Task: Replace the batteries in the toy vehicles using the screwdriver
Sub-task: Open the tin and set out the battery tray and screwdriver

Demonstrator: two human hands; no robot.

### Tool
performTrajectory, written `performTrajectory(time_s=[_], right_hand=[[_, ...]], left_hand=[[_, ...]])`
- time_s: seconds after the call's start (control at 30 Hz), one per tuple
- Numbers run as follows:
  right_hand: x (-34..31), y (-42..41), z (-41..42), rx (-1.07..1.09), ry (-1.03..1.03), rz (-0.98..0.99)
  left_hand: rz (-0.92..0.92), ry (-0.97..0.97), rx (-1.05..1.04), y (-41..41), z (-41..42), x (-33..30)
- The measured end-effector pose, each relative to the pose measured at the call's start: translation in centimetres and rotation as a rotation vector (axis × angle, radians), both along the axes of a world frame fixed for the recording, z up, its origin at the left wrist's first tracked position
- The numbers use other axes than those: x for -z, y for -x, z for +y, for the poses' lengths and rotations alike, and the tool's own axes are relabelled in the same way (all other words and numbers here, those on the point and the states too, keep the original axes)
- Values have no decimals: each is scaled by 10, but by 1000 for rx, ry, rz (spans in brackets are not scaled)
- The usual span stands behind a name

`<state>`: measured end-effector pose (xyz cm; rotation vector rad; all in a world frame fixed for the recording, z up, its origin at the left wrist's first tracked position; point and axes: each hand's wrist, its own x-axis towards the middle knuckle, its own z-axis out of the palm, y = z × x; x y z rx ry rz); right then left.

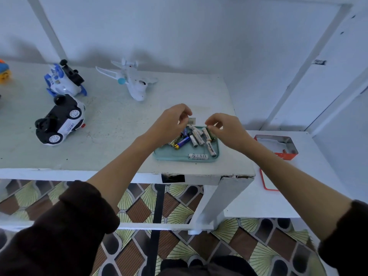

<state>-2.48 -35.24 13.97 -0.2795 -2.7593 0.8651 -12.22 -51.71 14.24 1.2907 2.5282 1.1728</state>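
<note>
A teal tray [199, 159] near the table's front edge holds several loose batteries [196, 138]. My left hand [171, 124] hovers over the tray's far left corner with its fingers curled beside a small barcode label [192, 121]; whether it holds the label is unclear. My right hand [226, 129] is over the tray's far right corner, thumb and fingers pinching the upper end of a greenish battery [211, 134]. A black-and-white toy car [59, 121] and a blue-and-white toy car [63, 79] lie on their sides at the left. A white toy plane [132, 80] stands behind. No screwdriver is visible.
An orange toy [4, 71] shows at the far left edge. On a lower side table to the right sit an open red tin [278, 145] and its red lid [266, 181]. The white table [119, 116] ends just in front of the tray. Patterned floor lies below.
</note>
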Motion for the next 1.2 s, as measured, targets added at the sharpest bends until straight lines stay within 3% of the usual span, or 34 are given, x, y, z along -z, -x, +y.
performTrajectory(time_s=[0.23,0.5,0.87,1.2], right_hand=[[-16,-22,51,103,2,54],[-20,-81,165,250,0,52],[20,-188,353,376,103,-96],[95,-176,451,348,252,-231]], left_hand=[[45,-11,102,-18,58,-18],[80,-38,204,-60,185,-21],[-97,80,220,-139,354,42],[-295,177,54,-136,441,113]])
